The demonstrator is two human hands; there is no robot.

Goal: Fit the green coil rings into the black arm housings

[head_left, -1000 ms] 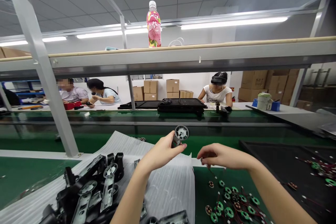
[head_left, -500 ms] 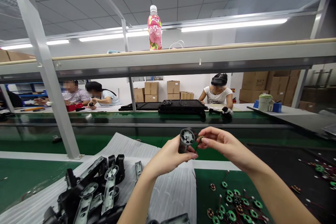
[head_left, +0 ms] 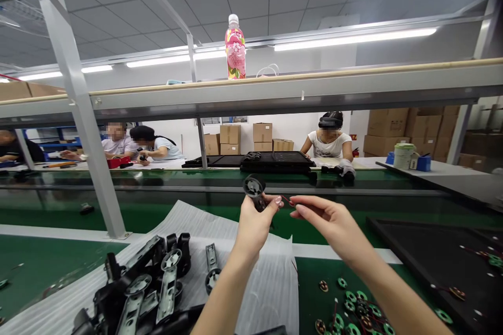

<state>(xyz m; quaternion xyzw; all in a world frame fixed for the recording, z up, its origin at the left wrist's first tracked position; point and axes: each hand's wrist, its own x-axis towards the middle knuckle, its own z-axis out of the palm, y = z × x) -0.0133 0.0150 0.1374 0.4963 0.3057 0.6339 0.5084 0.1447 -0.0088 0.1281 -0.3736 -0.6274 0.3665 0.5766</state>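
Observation:
My left hand (head_left: 251,227) is closed around a black plastic housing (head_left: 254,187) whose round, spoked end faces me above the fingers. A thin red wire (head_left: 286,200) runs from my left fingertips across to my right hand (head_left: 332,220), which pinches it between thumb and fingers. Whatever else sits in that pinch is too small to make out. Below on the left, a pile of black housings (head_left: 168,285) with grey inner faces lies on white foam sheeting (head_left: 271,282). Small green ring-shaped boards (head_left: 349,305) with red wires are scattered on the green surface below my right forearm.
A black tray (head_left: 416,256) with more wired boards stands at the right. Ahead, a green conveyor belt (head_left: 157,199) crosses the view. A shelf (head_left: 275,91) holding a pink bottle (head_left: 236,52) spans overhead, on a metal post (head_left: 84,115). Several people work opposite.
My left hand has moved left and turned, raising the housing's round end. The gap between my hands has widened, and the red wire now stretches across it. The view has shifted slightly.

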